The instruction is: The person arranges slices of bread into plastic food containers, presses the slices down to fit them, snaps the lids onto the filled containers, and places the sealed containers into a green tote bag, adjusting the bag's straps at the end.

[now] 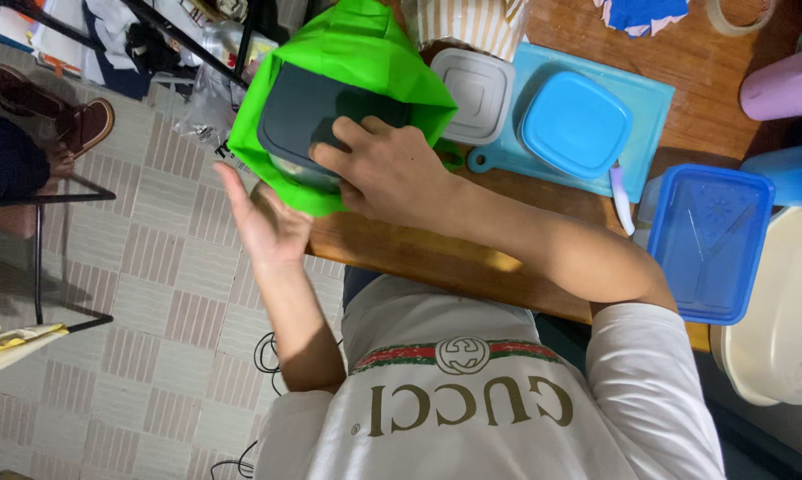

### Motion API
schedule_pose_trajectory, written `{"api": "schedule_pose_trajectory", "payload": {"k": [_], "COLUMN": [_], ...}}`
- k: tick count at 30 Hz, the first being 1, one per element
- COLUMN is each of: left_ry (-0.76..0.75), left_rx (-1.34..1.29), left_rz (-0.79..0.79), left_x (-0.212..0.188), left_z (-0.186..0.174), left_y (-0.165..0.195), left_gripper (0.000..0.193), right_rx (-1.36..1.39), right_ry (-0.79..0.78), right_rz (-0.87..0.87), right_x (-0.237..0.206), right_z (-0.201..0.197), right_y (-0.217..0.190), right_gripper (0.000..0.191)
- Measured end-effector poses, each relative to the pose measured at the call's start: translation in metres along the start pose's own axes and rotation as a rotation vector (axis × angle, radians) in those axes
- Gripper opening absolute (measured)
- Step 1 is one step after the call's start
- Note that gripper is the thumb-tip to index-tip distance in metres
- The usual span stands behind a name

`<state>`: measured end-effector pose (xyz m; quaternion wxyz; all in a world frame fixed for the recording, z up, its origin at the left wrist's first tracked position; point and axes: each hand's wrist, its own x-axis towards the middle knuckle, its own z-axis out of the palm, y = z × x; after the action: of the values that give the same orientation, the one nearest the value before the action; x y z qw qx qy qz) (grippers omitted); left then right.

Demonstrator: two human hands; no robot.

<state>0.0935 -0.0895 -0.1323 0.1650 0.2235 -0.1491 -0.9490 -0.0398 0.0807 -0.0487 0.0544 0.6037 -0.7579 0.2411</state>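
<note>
While the head camera looks straight down, the right hand [392,169] is spread flat, fingers extended, pressing on the dark grey lid of a container [316,120] that sits half inside one bright green bag [348,53]. That bag lies at the edge of the wooden table [437,258], its mouth turned toward the person. The left hand [263,222] is open too, palm up and fingers loose, just below the green bag's lower edge, touching or nearly touching the fabric; it grips nothing.

Counting outward from the green bag: one clear square container with a whitish lid [477,93] sits just beside it, resting on one light blue cutting board [637,116]. One blue-lidded square container [577,124] is on the same board, farther from the bag. Beyond that, well apart from the bag, one open blue rectangular tub [708,240] stands near the table's edge, with one small white and purple tool [621,196] lying between it and the board. One cream-coloured basin [783,311] sits past the tub, and one lilac cup [788,89] lies at the far side of the table.

On the tiled floor [152,267], off the bag's other side, one brown sandal [85,124] shows clearly on another person's foot
</note>
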Motion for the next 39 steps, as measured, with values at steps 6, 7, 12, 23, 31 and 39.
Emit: {"api": "schedule_pose_trajectory", "payload": {"k": [6,7,12,23,31,39], "left_ry": [0.184,0.201,-0.017,0.013,-0.125,-0.081], "left_rx": [0.927,1.105,0.371,0.788,1.135,1.883], "left_rz": [0.662,0.796,0.556,0.595,0.321,1.005], "left_x": [-0.017,-0.023,-0.035,-0.042,-0.075,-0.060], "left_z": [-0.002,0.000,0.020,-0.014,0.039,0.086], "left_y": [-0.023,-0.035,-0.055,-0.109,-0.083,-0.003], "left_gripper": [0.018,0.019,0.028,0.035,0.034,0.034], "right_rx": [-0.070,-0.088,-0.093,-0.183,-0.063,0.286], "right_ry": [-0.237,-0.295,-0.108,-0.011,-0.258,-0.095], "right_rz": [0.007,0.013,0.032,0.537,1.027,0.912], "right_x": [0.002,0.002,-0.003,-0.124,-0.165,-0.183], "right_z": [0.023,0.028,0.044,-0.068,-0.090,-0.096], "right_y": [-0.018,-0.020,0.001,0.143,0.158,0.141], "right_gripper": [0.039,0.032,0.027,0.032,0.079,0.054]}}
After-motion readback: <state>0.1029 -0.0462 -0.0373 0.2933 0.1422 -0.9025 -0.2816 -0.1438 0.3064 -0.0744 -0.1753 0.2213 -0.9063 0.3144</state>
